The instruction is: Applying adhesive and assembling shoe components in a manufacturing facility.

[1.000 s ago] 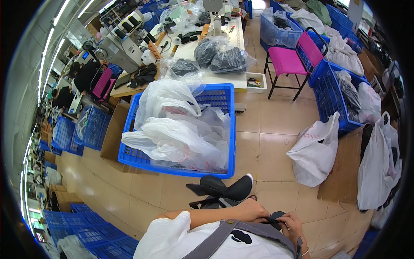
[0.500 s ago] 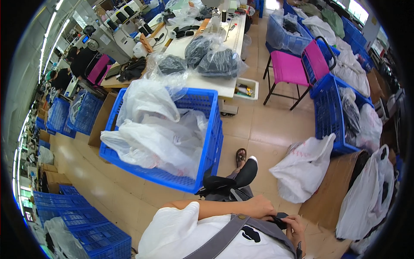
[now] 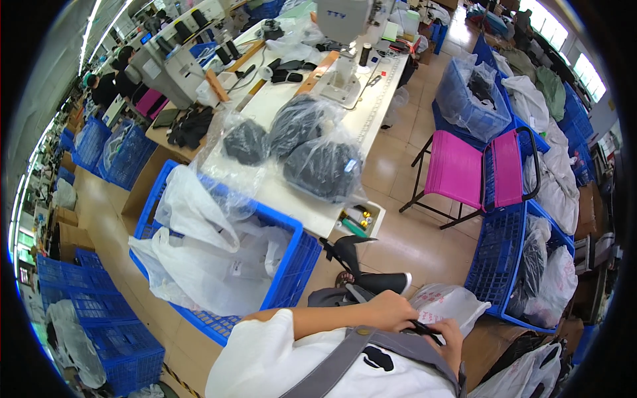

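In front of my body, my left hand (image 3: 390, 312) and my right hand (image 3: 448, 337) come together with fingers closed on a small black piece (image 3: 424, 330). My fingers cover part of it, so its kind cannot be told. Just beyond my left forearm are a black curved piece with a pale edge (image 3: 383, 282) and a black strap-like piece (image 3: 346, 255). How they connect to what I hold is hidden. A sandalled foot (image 3: 344, 277) shows beside them.
A blue crate (image 3: 295, 249) of white plastic bags stands ahead left. Beyond it, a sewing table (image 3: 318, 215) bears bagged dark items (image 3: 322, 169) and a sewing machine (image 3: 342, 79). To the right are a pink chair (image 3: 454, 169), another blue crate (image 3: 494, 259) and a white bag (image 3: 451, 305).
The view has shifted: the sewing table and pink chair appear nearer, and the white bag on the right sits lower. Both hands stay together on the small black piece.
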A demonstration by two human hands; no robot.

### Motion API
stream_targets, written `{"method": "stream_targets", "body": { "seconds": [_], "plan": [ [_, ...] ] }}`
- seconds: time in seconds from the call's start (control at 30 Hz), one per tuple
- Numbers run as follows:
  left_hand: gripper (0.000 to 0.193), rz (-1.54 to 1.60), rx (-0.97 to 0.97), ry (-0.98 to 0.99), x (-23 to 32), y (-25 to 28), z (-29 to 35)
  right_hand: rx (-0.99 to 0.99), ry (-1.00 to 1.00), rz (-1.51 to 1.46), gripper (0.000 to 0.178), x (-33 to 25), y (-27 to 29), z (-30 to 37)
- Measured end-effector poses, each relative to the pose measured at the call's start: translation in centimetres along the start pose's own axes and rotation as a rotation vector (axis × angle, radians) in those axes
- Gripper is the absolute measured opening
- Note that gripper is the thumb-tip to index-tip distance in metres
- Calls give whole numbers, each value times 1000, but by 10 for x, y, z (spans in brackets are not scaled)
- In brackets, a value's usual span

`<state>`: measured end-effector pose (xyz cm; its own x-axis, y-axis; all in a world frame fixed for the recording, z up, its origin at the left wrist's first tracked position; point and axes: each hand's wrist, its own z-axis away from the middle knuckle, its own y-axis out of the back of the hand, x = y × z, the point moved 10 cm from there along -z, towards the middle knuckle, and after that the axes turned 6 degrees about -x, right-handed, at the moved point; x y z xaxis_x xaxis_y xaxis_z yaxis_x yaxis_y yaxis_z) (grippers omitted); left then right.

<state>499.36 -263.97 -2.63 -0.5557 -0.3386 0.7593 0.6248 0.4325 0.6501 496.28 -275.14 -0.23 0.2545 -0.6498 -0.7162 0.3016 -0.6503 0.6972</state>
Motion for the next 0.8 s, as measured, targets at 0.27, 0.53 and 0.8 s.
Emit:
{"method": "stream_targets", "body": {
  "seconds": [0.27,0.53,0.8],
  "plan": [
    [20,-28,316,391,-72,76,-64,-225,268,-96,23,67,56,-161],
    [19,-129,610,698,-93,128,-133,-604,666,-360,17,99,90,-277],
    [18,-77,960,1018,-86,136,-132,-932,971,-404,14,72,84,-329]
  ]
}}
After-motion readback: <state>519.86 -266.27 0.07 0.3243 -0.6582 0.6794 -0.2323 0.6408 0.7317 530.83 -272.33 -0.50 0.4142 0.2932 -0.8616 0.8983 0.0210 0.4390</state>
